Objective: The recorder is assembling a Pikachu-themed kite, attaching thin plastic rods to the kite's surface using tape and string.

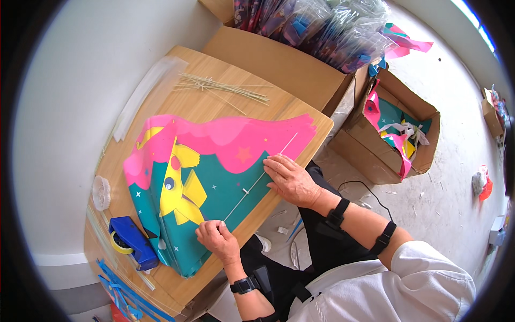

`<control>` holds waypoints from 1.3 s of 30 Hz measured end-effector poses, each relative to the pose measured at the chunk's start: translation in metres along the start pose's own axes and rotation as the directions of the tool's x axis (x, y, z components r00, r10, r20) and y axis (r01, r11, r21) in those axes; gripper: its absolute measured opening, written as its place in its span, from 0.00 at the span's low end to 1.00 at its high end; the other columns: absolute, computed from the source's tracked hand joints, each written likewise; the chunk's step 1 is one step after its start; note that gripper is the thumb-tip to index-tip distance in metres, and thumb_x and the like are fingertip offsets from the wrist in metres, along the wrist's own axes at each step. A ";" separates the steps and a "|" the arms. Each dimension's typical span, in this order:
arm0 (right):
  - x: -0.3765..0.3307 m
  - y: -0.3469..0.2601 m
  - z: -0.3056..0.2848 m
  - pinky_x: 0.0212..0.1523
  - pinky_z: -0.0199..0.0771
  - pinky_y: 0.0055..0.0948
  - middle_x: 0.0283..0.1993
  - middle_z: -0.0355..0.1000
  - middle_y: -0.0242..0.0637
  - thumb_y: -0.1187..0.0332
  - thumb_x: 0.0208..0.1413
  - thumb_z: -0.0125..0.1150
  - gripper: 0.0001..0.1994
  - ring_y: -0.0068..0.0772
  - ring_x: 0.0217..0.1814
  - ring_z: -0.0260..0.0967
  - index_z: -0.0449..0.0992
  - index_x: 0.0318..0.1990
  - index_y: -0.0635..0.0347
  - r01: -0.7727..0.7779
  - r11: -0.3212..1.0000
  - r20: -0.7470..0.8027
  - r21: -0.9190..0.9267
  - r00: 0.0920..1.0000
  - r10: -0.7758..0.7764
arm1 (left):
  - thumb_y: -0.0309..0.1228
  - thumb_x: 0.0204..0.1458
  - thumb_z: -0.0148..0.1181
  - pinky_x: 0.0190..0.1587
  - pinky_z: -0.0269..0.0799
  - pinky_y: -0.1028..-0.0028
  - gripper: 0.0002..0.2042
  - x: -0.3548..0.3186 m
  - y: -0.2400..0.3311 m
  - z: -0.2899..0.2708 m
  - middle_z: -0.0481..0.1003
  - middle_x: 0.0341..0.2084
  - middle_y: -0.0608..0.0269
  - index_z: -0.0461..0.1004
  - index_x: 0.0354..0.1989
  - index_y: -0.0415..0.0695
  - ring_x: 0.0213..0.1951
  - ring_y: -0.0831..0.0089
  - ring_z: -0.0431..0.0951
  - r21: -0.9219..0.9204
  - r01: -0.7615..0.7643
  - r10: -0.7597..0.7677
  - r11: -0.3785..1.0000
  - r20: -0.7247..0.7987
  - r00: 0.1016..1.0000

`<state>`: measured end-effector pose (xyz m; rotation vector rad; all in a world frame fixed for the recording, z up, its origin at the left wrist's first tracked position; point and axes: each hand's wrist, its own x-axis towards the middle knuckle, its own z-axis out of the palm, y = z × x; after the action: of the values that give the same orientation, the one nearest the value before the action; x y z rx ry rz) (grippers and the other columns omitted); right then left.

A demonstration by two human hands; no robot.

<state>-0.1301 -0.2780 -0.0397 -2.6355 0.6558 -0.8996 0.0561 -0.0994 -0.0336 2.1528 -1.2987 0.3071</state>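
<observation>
A thin kite sail (225, 185), pink and teal with a yellow cartoon figure, stars and wavy edges, lies partly folded over on the wooden table. Along its near edge runs a slim white rod (236, 206) with a small white fitting around its middle. My left hand (220, 242) is closed in a pinch at the rod's lower end, on the sail's border. Farther up, my right hand (292, 181) rests on the sail with fingers stretched out flat across the rod. The rod's upper part shows beyond the right fingers, on the pink area.
Loose thin sticks (225, 88) lie on the table's far part. On the left are a blue tape dispenser (134, 244), a clear roll (101, 193) and blue strips (126, 292). Cardboard boxes stand beyond, one (365, 147) with similar sails, another (268, 64) with bagged goods.
</observation>
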 end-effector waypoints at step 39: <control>0.000 0.003 0.002 0.64 0.62 0.40 0.56 0.66 0.44 0.69 0.46 0.65 0.21 0.46 0.61 0.63 0.73 0.49 0.69 0.007 0.999 -0.020 0.042 1.000 -0.007 | 0.21 0.43 0.63 0.42 0.59 0.61 0.09 0.037 0.054 0.039 0.69 0.30 0.65 0.69 0.30 0.46 0.40 0.60 0.67 -0.053 -0.031 0.039 0.998 0.155 0.987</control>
<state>-0.1297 -0.2797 -0.0428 -2.5964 0.6257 -0.9319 0.0236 -0.1682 -0.0268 2.1492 -1.4166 0.1197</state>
